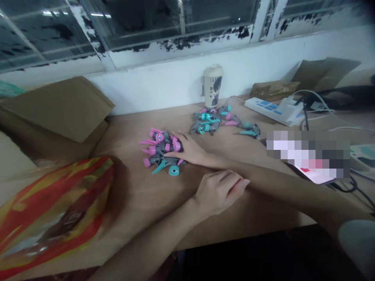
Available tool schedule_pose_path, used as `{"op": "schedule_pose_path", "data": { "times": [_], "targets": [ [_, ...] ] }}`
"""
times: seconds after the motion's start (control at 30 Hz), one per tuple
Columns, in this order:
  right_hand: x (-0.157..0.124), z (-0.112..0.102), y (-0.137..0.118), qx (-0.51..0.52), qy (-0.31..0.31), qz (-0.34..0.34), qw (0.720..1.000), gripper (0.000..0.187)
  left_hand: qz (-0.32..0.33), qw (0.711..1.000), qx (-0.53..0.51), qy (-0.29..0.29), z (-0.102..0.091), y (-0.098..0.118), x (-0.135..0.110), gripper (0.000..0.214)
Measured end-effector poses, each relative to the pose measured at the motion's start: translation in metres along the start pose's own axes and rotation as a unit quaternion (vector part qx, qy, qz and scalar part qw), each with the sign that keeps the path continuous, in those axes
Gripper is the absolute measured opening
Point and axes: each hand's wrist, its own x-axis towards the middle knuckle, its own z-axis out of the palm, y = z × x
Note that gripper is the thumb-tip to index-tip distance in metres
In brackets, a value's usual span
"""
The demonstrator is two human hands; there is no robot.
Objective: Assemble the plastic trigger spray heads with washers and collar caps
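Trigger sprayers (152, 150) lie on the counter (131, 210) in two groups; handling looks partway through. The near group is mostly pink and grey, with one teal-nozzled piece (174, 170) among them; I count roughly five or six, overlap hiding the exact number. The right hand (190, 150) rests against this group, fingers bent around its side; whether they grip a piece cannot be told. The left hand (221, 192), fingers curled closed with nothing visible inside, is by the right forearm. The farther group mixes teal and pink, about five, plus one teal sprayer (251, 130) just beside it, all untouched. Beyond stand one coffee cup (213, 88) and one power strip (271, 109).
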Motion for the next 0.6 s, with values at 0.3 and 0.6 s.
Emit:
{"op": "schedule_pose_path", "data": {
  "times": [0.3, 0.6],
  "targets": [
    [0.006, 0.009, -0.013, 0.008, -0.013, 0.001, 1.0, 0.1, -0.022, 0.999, -0.003, -0.035, 0.001, -0.005, -0.001, 0.041],
    [-0.027, -0.068, 0.018, -0.166, -0.028, -0.079, 0.983, 0.075, -0.092, 0.994, -0.036, -0.056, -0.004, -0.009, 0.001, 0.04]
  ]
}}
